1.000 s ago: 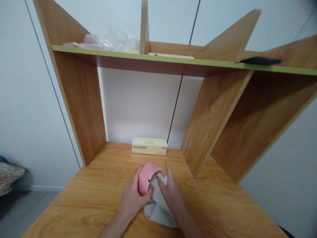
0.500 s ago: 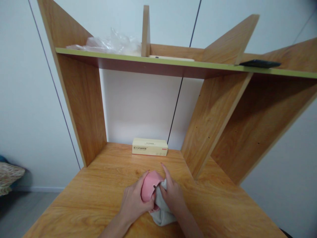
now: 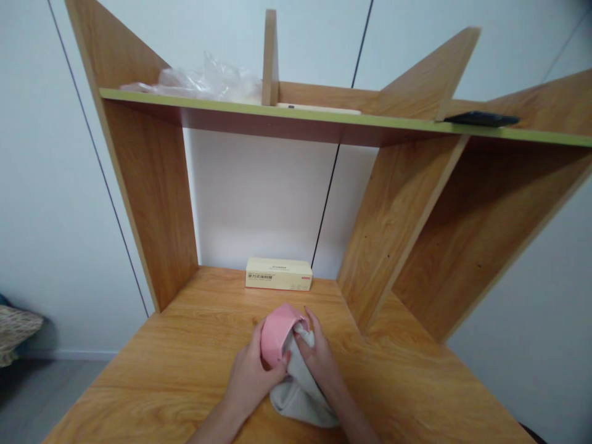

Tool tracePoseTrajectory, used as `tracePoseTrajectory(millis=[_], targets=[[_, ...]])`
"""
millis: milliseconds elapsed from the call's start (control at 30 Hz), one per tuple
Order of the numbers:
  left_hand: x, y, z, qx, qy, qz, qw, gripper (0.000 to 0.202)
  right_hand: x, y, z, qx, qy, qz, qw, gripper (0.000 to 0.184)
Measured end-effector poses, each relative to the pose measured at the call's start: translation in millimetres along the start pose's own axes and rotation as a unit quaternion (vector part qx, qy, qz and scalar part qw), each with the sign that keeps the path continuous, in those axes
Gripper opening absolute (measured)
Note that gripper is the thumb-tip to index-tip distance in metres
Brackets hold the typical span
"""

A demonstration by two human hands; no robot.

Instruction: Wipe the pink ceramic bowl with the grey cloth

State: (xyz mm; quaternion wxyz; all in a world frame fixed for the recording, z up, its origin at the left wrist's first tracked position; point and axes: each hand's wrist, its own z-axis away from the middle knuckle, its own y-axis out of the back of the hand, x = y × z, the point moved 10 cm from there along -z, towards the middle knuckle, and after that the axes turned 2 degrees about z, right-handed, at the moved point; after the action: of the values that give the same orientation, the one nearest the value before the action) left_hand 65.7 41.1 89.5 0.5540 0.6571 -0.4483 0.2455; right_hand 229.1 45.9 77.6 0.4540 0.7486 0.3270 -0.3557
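Observation:
My left hand (image 3: 252, 379) is wrapped round a small pink cup-shaped object (image 3: 276, 333), tilted on its side just above the wooden desk (image 3: 176, 364). My right hand (image 3: 319, 361) presses a grey cloth (image 3: 298, 391) into the pink object's mouth, fingers closed on the cloth. The rest of the cloth trails down onto the desk between my wrists. Both hands meet at the near middle of the desk.
A cream box (image 3: 278, 274) with red print lies at the back of the desk against the white wall. The upper shelf (image 3: 324, 116) carries crumpled clear plastic (image 3: 203, 77) at left and a flat black device (image 3: 481, 118) at right. Slanted wooden side panels (image 3: 393, 228) flank the desk.
The pink object has been turned and lifted slightly in my left hand while my right hand shifted the cloth in it; more of the cloth hangs loose below than half a second ago.

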Motion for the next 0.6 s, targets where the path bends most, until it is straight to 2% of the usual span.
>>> tracePoseTrajectory(millis=[167,300,367,500,600], targets=[[-1,2.6,-1,-0.002,0.002,-0.077,0.997,0.06,0,10,-1,-0.02,-0.021,0.14,0.99,0.065],[2,-1.7,1,-0.01,-0.003,-0.089,0.996,0.062,-24,20,0,-0.009,0.086,0.187,0.978,0.066],[4,-2.6,2,-0.011,-0.007,-0.092,0.996,0.063,-31,20,1,-0.01,0.116,0.191,0.975,0.063],[10,0.8,3,-0.008,-0.016,-0.074,0.997,0.066,-17,14,0,-0.041,0.061,0.202,0.977,0.063],[11,-1.7,2,-0.035,-0.014,-0.052,0.998,0.072,-4,11,-1,-0.046,0.025,0.176,0.983,0.063]])
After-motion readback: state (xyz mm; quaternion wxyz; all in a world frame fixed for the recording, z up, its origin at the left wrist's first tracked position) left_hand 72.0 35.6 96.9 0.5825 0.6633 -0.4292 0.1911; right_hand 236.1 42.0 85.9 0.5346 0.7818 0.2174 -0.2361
